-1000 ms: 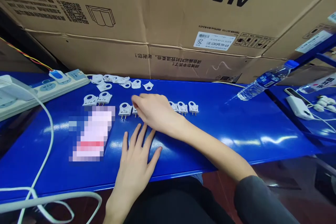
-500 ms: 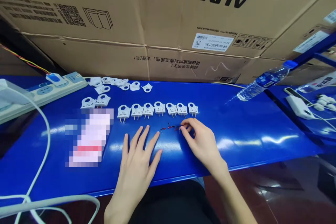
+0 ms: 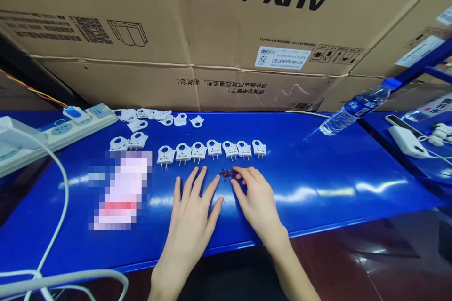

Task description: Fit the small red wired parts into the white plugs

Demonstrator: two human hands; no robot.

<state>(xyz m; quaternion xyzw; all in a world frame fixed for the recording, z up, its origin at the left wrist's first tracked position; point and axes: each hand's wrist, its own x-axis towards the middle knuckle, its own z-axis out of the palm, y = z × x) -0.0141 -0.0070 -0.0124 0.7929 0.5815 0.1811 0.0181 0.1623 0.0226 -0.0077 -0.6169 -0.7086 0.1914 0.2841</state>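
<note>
Several short red and black wires [image 3: 226,175] lie bunched together on the blue table [image 3: 318,174], between my two hands. My left hand [image 3: 194,211] rests flat with fingers spread, its index fingertip at the left end of the bunch. From the right, my right hand [image 3: 256,195] has its thumb and index finger curled in around the right end of the wires. Part of the wires is hidden by these fingertips. Beyond my hands stands a row of white plug-shaped pieces [image 3: 213,148], each with a round hole and metal prongs toward me.
More white plastic pieces [image 3: 180,119] lie farther back. At left are two plug pieces [image 3: 137,140], a blurred pink item [image 3: 123,183], a power strip [image 3: 84,124] and a white cable [image 3: 65,188]. A water bottle [image 3: 353,110] leans at right. A cardboard box [image 3: 212,33] stands behind.
My right hand has moved left, and the wires, strung out before, now lie in a tighter bunch. My left hand has shifted slightly right, still spread.
</note>
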